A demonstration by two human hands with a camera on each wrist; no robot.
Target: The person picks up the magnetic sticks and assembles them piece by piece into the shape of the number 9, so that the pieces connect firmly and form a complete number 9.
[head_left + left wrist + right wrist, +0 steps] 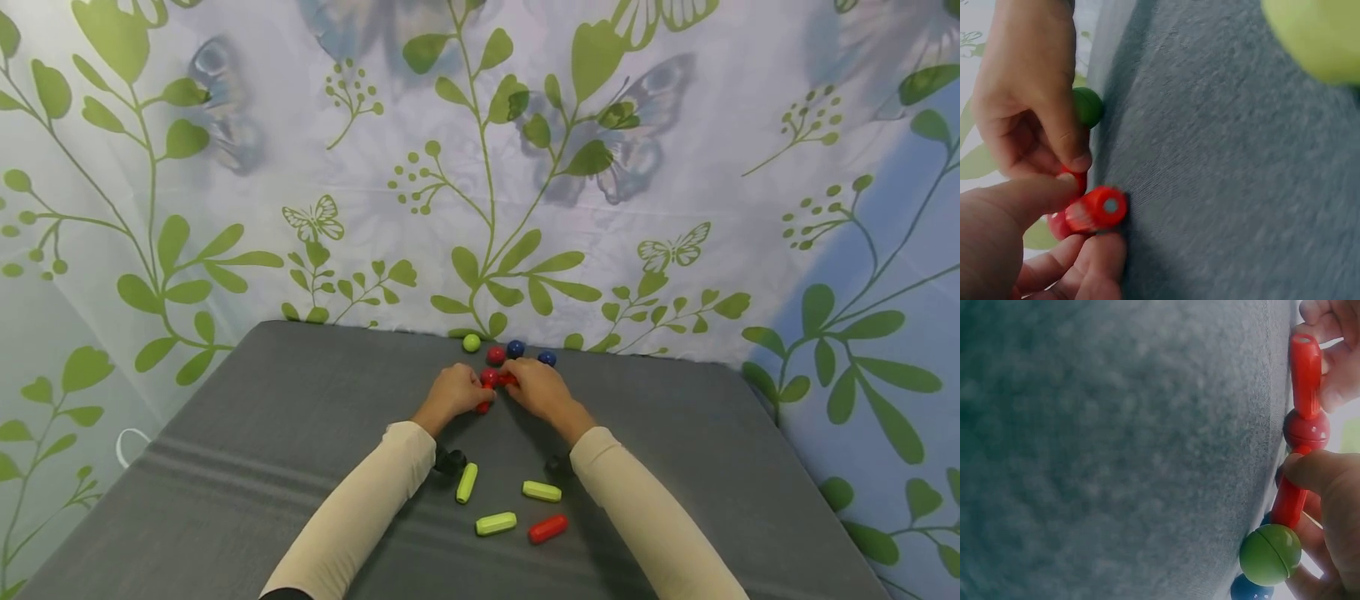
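Between thumb and fingers, my left hand (453, 392) pinches a red rod (1305, 369), whose near end points toward me. My right hand (542, 387) grips a second red rod (1289, 503), its thumb laid across it. A red ball (1307, 430) sits between the two rods, at an end of each. At the second rod's other end is a green ball (1270, 555), which the right hand hides in the head view. Just beyond the hands lie another red ball (496, 355) and two blue balls, one at the back (515, 348) and one farther right (547, 358).
A lime ball (471, 342) lies near the back edge of the grey table (300, 417). Nearer me, between the forearms, are three lime rods, such as the front one (496, 523), and a loose red rod (548, 529). A leaf-patterned curtain (360, 167) hangs behind.
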